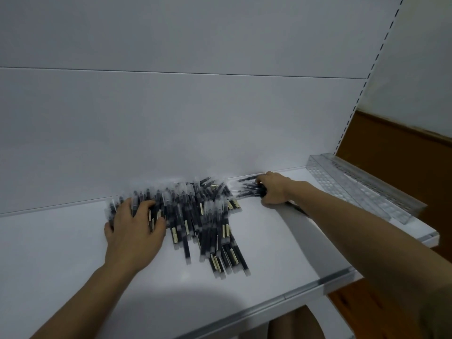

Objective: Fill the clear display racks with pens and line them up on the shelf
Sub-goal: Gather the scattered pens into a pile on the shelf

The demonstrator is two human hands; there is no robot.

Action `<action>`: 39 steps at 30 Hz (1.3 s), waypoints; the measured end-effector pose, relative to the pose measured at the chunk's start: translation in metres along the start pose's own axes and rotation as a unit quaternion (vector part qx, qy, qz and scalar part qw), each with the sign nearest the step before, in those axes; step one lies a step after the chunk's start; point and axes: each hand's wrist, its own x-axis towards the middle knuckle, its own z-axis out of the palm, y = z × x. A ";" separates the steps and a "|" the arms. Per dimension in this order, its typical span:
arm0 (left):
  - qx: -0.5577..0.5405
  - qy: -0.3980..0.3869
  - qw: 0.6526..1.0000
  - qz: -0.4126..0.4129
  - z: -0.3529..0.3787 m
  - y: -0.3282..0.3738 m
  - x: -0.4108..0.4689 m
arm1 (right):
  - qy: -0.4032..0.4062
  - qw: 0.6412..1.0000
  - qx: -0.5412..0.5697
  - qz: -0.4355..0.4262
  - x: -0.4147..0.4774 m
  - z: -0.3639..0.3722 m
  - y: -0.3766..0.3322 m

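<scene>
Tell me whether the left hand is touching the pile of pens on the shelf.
Touching. The head view shows the left hand lying spread over the left edge of the pile of pens.

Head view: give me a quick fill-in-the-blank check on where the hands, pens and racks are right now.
1. The left hand rests with spread fingers on the ____ side of the pile of pens.
2. The right hand grips a bundle of pens to the ____ of the pile.
3. The clear racks lie at the right end of the shelf and hold ____ pens.

Missing words: left; right; no
</scene>
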 end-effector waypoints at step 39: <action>-0.332 0.087 0.939 -0.010 -0.014 -0.014 0.009 | -0.016 0.972 0.218 -0.081 -0.025 -0.038 -0.260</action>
